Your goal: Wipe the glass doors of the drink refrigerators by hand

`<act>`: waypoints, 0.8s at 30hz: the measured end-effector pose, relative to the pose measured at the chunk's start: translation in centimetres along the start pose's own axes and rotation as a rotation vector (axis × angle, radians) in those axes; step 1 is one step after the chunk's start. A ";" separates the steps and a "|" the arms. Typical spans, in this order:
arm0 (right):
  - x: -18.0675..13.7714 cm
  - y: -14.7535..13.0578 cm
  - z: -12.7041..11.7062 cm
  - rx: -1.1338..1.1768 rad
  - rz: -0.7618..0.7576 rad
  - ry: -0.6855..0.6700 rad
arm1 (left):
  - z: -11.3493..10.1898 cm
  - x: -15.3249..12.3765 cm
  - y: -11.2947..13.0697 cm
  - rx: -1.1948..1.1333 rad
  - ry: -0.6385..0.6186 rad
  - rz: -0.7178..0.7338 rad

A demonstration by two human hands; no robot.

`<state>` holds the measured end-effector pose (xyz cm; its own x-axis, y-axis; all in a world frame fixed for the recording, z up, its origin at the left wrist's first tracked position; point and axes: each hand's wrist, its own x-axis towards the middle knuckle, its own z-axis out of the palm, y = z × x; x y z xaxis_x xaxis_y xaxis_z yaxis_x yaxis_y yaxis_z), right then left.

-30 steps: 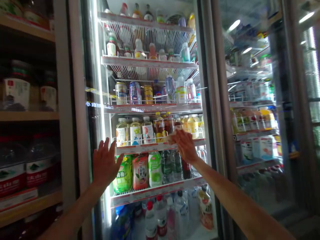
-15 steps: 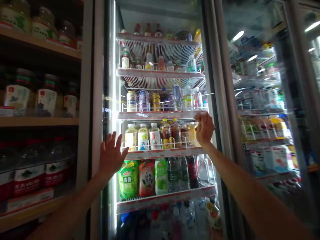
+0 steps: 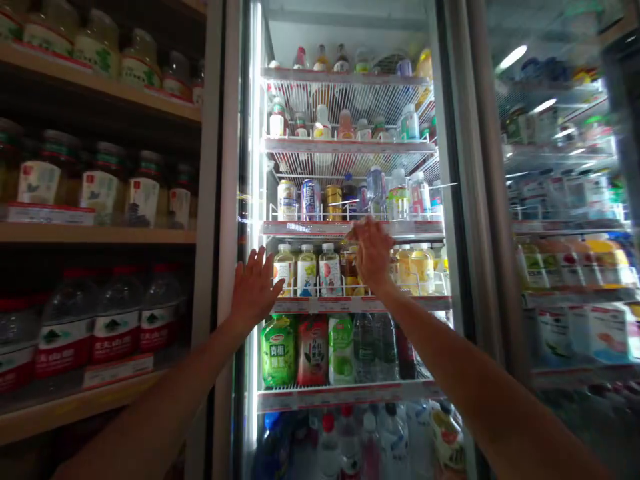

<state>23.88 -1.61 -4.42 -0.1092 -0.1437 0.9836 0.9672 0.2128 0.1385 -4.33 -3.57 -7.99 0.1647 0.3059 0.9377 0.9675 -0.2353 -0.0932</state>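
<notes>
My left hand is raised at the left side of the lit drinks fridge, fingers spread and palm forward. It seems to rest against the glass door, beside a row of small bottles. My right hand is up in front of the middle shelves, its fingers bent and drawn together. A pale patch shows at its fingertips, too blurred to name. Behind this hand stand dark tea bottles and yellow juice bottles, partly covered. Above it are cans and clear bottles.
Left of the fridge, wooden shelves hold jars and large water bottles. A metal door frame runs down the right side, with another glass-fronted fridge beyond. Large green and red drink bottles stand on a lower shelf.
My right hand has moved left across the fridge front, from its right side to near the middle. My left hand stays raised at the left side. The view has shifted left slightly.
</notes>
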 end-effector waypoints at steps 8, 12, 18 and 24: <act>3.7 -5.0 1.5 0.005 0.107 -0.095 | -1.5 -1.7 -2.3 0.070 0.008 0.004; 4.5 -9.6 2.8 0.084 -0.183 -0.246 | -2.4 -2.1 -3.8 0.086 0.025 0.017; 6.0 -12.9 3.4 0.147 -0.260 -0.267 | -3.8 -2.1 -4.9 0.089 0.036 -0.006; 1.7 -15.5 3.5 0.289 -0.490 -0.371 | -4.6 -3.5 -3.5 0.036 0.085 -0.027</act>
<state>7.92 -1.80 -4.50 -0.6405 0.0410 0.7668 0.6917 0.4646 0.5529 -9.20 -8.03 -9.42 0.1228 0.2320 0.9649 0.9779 -0.1939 -0.0779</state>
